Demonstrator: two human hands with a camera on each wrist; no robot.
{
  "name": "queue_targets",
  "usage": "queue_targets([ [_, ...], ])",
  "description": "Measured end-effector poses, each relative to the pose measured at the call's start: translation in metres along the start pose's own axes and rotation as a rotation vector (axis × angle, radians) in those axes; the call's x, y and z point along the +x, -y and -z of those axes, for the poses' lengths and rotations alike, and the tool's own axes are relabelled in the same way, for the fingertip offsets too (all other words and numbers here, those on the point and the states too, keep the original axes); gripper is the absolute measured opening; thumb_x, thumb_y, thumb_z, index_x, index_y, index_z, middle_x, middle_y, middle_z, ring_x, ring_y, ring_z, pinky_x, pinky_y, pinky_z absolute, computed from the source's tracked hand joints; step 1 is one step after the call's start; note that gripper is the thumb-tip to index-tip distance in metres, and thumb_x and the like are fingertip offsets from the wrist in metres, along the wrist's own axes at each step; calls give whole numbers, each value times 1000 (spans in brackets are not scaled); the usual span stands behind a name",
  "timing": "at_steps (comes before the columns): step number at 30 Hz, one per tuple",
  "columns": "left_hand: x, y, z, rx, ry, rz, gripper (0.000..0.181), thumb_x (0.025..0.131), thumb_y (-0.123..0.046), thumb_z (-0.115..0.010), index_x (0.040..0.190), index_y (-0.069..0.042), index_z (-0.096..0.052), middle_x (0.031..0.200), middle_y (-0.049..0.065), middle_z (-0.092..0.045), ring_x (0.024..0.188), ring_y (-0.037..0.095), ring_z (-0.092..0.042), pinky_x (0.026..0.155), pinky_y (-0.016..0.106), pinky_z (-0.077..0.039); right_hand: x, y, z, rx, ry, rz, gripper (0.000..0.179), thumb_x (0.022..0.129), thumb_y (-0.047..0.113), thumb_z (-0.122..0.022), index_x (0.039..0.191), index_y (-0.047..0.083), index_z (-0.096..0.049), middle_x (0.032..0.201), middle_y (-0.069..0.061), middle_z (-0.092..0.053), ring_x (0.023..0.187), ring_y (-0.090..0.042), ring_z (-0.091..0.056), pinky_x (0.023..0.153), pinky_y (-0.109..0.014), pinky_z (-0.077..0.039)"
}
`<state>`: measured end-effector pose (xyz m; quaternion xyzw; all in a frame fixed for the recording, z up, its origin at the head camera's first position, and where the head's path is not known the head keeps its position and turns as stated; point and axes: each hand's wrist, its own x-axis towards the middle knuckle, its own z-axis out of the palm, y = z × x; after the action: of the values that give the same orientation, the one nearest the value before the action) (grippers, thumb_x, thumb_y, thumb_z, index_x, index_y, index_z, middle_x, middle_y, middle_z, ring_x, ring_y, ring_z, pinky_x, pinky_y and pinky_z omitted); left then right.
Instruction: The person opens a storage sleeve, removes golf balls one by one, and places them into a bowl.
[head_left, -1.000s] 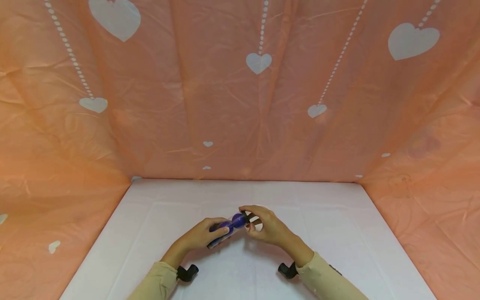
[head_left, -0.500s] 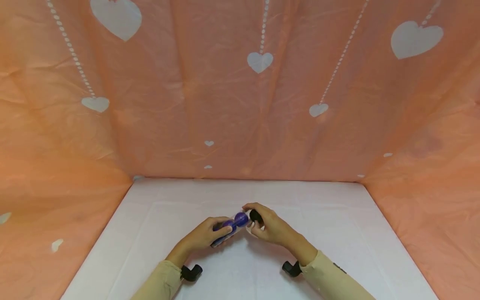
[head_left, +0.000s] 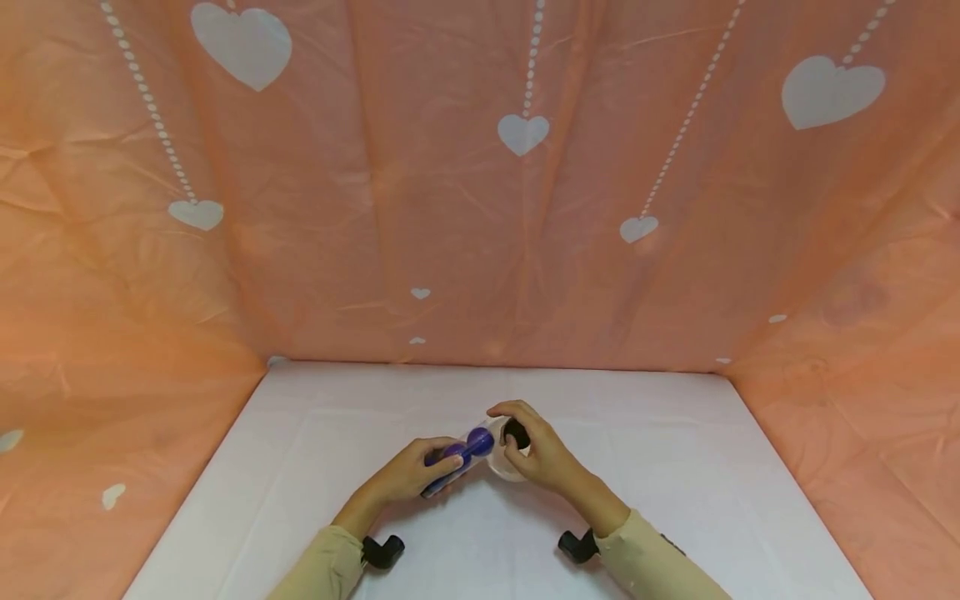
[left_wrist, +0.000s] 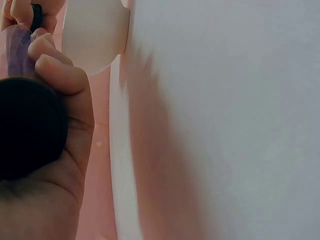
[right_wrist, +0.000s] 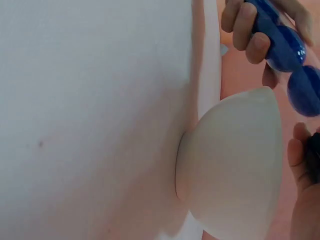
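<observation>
My left hand [head_left: 408,471] grips a clear tube [right_wrist: 285,42] with blue-purple balls [head_left: 480,442] lined up inside. The tube tilts, its far end up to the right; its dark round base [left_wrist: 30,127] faces the left wrist camera. A black cap [head_left: 516,433] is pinched between the thumb and fingers of my right hand [head_left: 551,454], apart from the tube's end. Below the right hand a white bowl [right_wrist: 235,165] stands upright on the table, partly hidden by that hand in the head view. The tube's uncapped end is close over the bowl's left side.
A white-covered table [head_left: 315,433] lies beneath both hands. Orange curtains with pale hearts [head_left: 523,135] enclose it at the back and sides. Black wrist mounts [head_left: 384,552] stick out beside both sleeves.
The black cap, at the tube's end a second ago, has come off and moved right with my right hand. More of the bowl shows now. My left hand holds nearly still.
</observation>
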<state>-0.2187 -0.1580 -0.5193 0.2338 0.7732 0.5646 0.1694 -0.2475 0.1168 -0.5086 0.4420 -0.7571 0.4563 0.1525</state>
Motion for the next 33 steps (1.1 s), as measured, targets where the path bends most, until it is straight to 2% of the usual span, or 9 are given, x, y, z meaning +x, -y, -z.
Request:
queue_targets([
  [3, -1, 0, 0, 3, -1, -6, 39, 111, -22, -61, 140, 4, -64, 102, 21, -76, 76, 22, -70, 61, 26, -55, -1, -2, 2, 46, -14, -21, 55, 84, -25, -58, 135, -4, -59, 120, -24, -60, 88, -26, -63, 71, -29, -55],
  [8, -2, 0, 1, 10, 0, -21, 41, 111, -23, -61, 140, 5, -64, 103, 21, -75, 77, 22, -70, 62, 27, -56, -3, -4, 3, 97, -27, -108, 48, 91, -26, -51, 133, -3, -56, 105, -20, -62, 86, -35, -64, 72, -25, -53],
  [11, -3, 1, 0, 18, -2, -23, 42, 111, -24, -62, 140, 6, -63, 101, 18, -74, 77, 21, -70, 62, 27, -57, -5, -5, 4, 164, -31, -154, 40, 98, -23, -50, 135, -7, -52, 110, -22, -65, 95, -43, -68, 84, -27, -58],
  [14, -4, 1, -1, 23, -5, -17, 43, 110, -24, -63, 141, 6, -63, 101, 15, -74, 77, 20, -70, 63, 27, -57, -5, -4, 6, 284, -47, -180, 34, 103, -20, -51, 135, -12, -47, 120, -32, -63, 108, -50, -69, 97, -33, -59],
  [17, -5, 2, -1, 16, -5, -10, 44, 110, -24, -63, 143, 6, -62, 103, 14, -73, 77, 20, -70, 64, 27, -57, -4, -3, 8, 398, -94, -198, 31, 103, -19, -52, 133, -15, -45, 120, -39, -58, 110, -46, -71, 98, -37, -59],
  [21, -5, 3, -2, -12, 4, -3, 46, 111, -24, -63, 144, 7, -60, 108, 18, -74, 79, 21, -70, 65, 28, -58, -5, -3, 13, 504, -170, -263, 33, 103, -19, -54, 133, -16, -44, 116, -46, -55, 106, -26, -76, 93, -37, -61],
  [25, -5, 3, -2, -26, 9, 1, 47, 111, -25, -63, 145, 7, -59, 111, 20, -75, 81, 22, -71, 67, 28, -58, -10, -3, 20, 576, -219, -384, 37, 104, -14, -58, 137, -14, -42, 113, -49, -59, 93, -23, -79, 82, -38, -64],
  [30, -6, 2, -3, -23, 6, -8, 47, 110, -24, -63, 145, 7, -59, 111, 20, -74, 82, 24, -71, 67, 28, -58, -15, -4, 29, 441, -239, -510, 30, 104, -4, -66, 131, -6, -53, 113, -40, -71, 64, -14, -71, 56, -27, -58],
  [33, -5, 2, -2, -17, 3, -11, 45, 110, -22, -64, 145, 6, -60, 110, 21, -74, 81, 24, -71, 67, 28, -58, -19, -5, 34, 406, -255, -526, 25, 104, -2, -66, 127, -6, -56, 112, -38, -72, 56, -12, -64, 51, -26, -53],
])
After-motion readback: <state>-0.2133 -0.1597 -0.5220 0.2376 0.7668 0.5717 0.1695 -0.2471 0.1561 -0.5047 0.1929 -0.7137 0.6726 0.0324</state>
